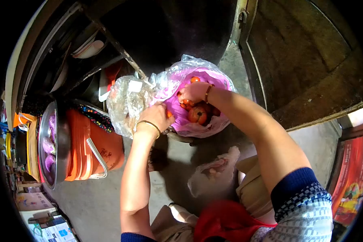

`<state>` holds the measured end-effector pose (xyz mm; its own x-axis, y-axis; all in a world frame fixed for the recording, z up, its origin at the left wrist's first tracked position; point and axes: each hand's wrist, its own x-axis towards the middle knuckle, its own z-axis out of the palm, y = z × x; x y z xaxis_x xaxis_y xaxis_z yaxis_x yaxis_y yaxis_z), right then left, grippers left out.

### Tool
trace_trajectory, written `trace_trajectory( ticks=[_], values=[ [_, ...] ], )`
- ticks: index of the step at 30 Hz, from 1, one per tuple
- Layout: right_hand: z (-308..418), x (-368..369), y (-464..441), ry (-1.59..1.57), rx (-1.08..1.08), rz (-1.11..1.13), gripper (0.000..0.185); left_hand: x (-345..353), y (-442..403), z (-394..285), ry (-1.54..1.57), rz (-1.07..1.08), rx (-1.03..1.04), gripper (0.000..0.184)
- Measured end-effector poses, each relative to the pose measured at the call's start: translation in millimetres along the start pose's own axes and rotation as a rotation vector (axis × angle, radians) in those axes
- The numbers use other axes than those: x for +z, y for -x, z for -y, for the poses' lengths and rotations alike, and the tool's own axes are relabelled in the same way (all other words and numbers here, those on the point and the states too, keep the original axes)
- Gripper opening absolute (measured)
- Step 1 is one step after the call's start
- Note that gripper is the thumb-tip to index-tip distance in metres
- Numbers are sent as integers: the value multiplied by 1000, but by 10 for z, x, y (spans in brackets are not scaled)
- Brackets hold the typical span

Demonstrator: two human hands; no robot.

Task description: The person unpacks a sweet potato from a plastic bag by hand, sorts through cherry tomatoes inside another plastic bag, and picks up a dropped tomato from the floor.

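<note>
A pink-lined clear plastic bag (175, 107) stands wide open in front of me with several red tomatoes (197, 115) inside. My right hand (192, 92) reaches into it from the right, its fingers curled down on tomatoes, their tips partly hidden. Another tomato (195, 79) lies just beyond that hand. At the bag's left rim is my left hand (155, 116), closed, with an orange-red tomato (169, 113) showing at its fingertips. Crumpled clear plastic (129, 101) spreads to the left of the bag.
An orange bucket (94, 147) with a white handle stands left, beside a metal basin (63, 161) holding purple vegetables (49, 146). A small clear bag (213, 171) of pale pieces is near my knees. A wooden door (306, 60) stands right; shelves with bowls (88, 49) are upper left.
</note>
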<state>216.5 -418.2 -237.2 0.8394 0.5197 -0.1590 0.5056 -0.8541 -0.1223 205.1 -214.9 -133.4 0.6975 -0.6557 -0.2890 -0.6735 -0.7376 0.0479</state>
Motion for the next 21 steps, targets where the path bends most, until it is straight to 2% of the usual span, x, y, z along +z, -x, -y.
trace_trajectory(
  ticks=[1, 3, 4, 6, 7, 8, 10, 11, 13, 14, 16, 18, 20, 21],
  values=[
    [6, -9, -45, -4, -5, 3, 31, 29, 16, 8, -4, -40, 21, 43],
    [17, -47, -136, -82, 140, 171, 36, 64, 66, 23, -5, -79, 38, 43],
    [78, -187, -89, -79, 137, 173, 36, 63, 96, 28, -2, -96, 54, 43],
    [246, -562, 69, -34, 163, 346, 42, 44, 145, 30, 14, -116, 62, 42],
    [170, -457, 96, -28, 159, 353, 42, 19, 173, 29, 50, -105, 73, 41],
    [4, -251, 140, -126, 180, 206, 43, 6, 192, 36, 83, -94, 84, 40],
    [-271, 7, 195, -213, 198, 63, 44, 95, 171, 87, 96, -133, 109, 40],
    [-332, -3, 222, -353, 232, 47, 39, 130, 157, 107, 105, -170, 137, 39],
    [-433, -77, 307, -401, 355, 91, 32, 159, 142, 144, 134, -196, 151, 39],
    [-398, -255, 391, -308, 443, 149, 30, 169, 134, 150, 154, -214, 171, 39],
    [-540, -292, 402, -189, 382, 163, 33, 164, 122, 154, 182, -235, 178, 38],
    [-473, -331, 448, -280, 513, 59, 32, 179, 107, 170, 201, -252, 183, 38],
    [-372, -289, 363, -214, 482, -42, 32, 206, 82, 186, 297, -272, 180, 37],
    [-328, -273, 345, -151, 495, 17, 33, 209, 85, 197, 304, -278, 174, 37]
  ],
)
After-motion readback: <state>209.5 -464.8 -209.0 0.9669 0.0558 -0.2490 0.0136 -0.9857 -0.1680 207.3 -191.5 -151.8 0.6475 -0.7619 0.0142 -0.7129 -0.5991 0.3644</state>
